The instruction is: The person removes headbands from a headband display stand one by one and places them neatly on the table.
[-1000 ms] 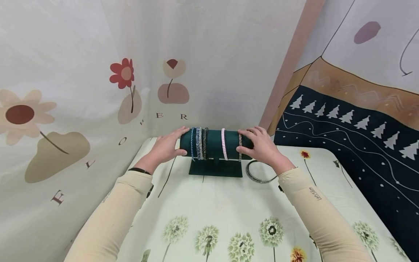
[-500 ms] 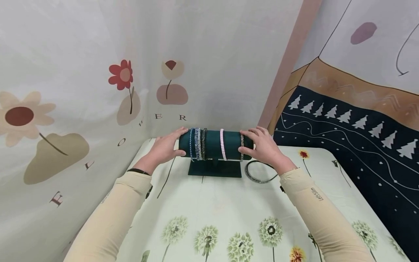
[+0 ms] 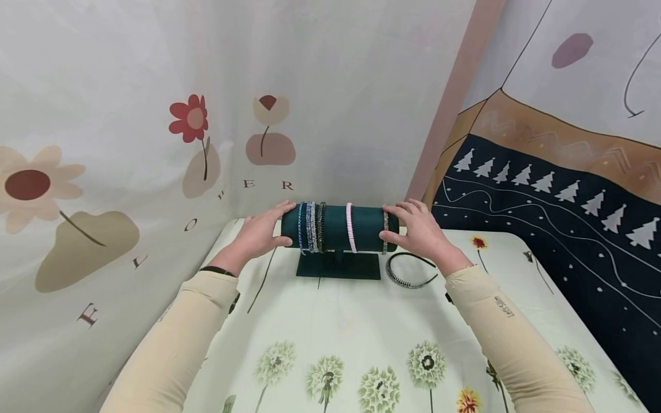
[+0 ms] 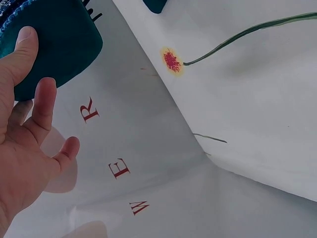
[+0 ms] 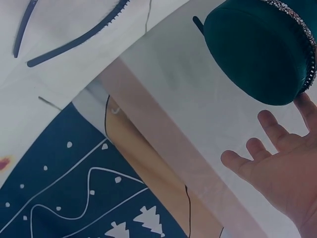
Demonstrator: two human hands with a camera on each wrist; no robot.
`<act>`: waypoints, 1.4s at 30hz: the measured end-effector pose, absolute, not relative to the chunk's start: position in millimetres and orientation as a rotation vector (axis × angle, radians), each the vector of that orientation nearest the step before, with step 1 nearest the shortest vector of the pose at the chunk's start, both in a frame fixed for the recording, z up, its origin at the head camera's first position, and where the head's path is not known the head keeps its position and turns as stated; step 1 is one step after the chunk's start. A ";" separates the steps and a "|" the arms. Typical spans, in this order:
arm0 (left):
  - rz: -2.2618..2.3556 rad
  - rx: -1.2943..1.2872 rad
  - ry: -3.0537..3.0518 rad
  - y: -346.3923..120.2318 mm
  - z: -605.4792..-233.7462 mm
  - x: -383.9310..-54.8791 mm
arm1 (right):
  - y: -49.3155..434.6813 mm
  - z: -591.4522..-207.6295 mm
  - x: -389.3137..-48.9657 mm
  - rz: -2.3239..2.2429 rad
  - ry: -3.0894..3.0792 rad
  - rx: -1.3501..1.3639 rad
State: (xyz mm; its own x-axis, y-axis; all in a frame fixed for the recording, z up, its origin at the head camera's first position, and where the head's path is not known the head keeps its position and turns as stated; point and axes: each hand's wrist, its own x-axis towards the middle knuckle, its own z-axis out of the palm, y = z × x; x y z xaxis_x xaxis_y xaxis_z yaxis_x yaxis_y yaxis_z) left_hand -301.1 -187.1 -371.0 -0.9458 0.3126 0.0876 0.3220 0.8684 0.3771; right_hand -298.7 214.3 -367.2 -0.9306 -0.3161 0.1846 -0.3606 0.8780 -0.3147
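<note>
As left grip holds dark-green fabric-covered cylindrical stand, nine o'clock | right grip pinches brownish arched glitter-faced headband, three o'clock | any slide best squarely, ends together

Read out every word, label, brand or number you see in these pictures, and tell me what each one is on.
"F L O W E R": separate letters spread along the white curtain, head view.
"R", "E", "W": same curtain, left wrist view.
"Let'sSlim": small print on the right sleeve, as best I can read it.
Left sleeve: faint lettering, too small to read.
I see none on the display stand or the headbands.
</note>
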 end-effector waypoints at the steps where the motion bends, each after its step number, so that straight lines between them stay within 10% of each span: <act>1: -0.616 -0.514 -3.013 -187.2 -371.1 -301.3 | 214.8 -367.1 -298.6 0.528 -2.921 0.525; 42: -0.643 -0.510 -3.009 -188.0 -373.8 -304.2 | 233.4 -397.1 -316.8 0.775 -2.926 0.730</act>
